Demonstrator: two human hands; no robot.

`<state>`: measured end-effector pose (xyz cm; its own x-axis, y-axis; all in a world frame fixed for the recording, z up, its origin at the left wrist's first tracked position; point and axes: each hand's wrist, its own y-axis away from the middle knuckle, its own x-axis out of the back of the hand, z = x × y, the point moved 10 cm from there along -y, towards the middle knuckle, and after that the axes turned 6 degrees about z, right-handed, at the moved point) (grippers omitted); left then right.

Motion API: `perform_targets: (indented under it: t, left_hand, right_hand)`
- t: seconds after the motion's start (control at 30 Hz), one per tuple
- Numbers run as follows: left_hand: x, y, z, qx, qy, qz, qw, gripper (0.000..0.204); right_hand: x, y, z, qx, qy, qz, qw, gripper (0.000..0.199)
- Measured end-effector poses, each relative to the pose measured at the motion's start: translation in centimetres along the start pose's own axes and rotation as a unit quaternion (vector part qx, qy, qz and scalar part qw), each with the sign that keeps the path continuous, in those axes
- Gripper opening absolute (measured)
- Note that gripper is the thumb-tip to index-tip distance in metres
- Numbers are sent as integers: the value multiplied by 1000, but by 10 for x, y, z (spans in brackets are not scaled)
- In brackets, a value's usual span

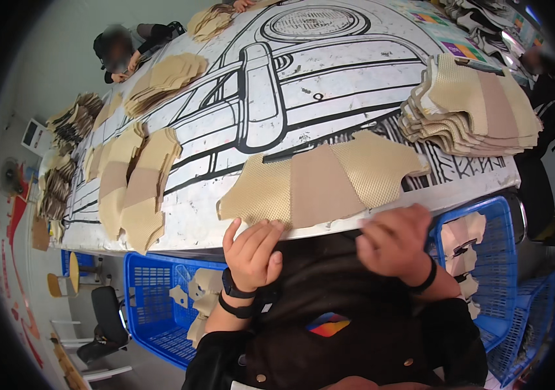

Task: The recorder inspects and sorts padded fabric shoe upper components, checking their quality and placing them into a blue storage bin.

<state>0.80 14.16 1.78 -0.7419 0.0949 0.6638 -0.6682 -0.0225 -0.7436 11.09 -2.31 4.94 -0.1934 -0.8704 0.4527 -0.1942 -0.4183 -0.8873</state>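
Note:
A beige mesh fabric piece (381, 170) with a smooth taupe middle panel lies flat at the table's near edge. A dark strip (282, 156) shows along its far left edge. My left hand (251, 255) is open at the piece's near left corner, its fingers stretched out and the tips at the fabric's edge. Close to the near right edge is my right hand (396, 242), smeared by motion. Its fingers look bent, but whether anything is between them I cannot make out.
Similar pieces form a thick stack (472, 110) at the right and more stacks (141, 179) at the left. Blue crates (154, 312) with cut pieces stand below the table (329, 71) on both sides. Another person (121, 52) works at the far left.

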Motion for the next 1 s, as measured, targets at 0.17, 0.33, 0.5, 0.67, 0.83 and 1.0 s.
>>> perform_targets:
  t: [0.17,0.33,0.5,0.67,0.83,1.0]
  left_hand:
    - [-18,-26,51,-86,63,-48,993,38]
    - [-61,-54,68,-72,88,-91,989,49]
    - [-72,-49,63,-36,118,-106,987,51]
    - [-70,-46,60,-36,119,-97,987,49]
    - [-70,-46,61,-39,118,-105,987,49]
    - [-68,-47,59,-34,122,-104,987,50]
  right_hand:
    - [26,-6,63,-134,52,-38,989,12]
    - [6,1,81,-230,4,-50,972,14]
    - [-9,12,95,-322,-87,-20,943,19]
    - [-13,-5,78,-243,-30,-32,969,20]
    - [-16,-23,44,-135,-45,-50,989,19]
    - [-12,-15,75,-203,-26,-24,979,19]
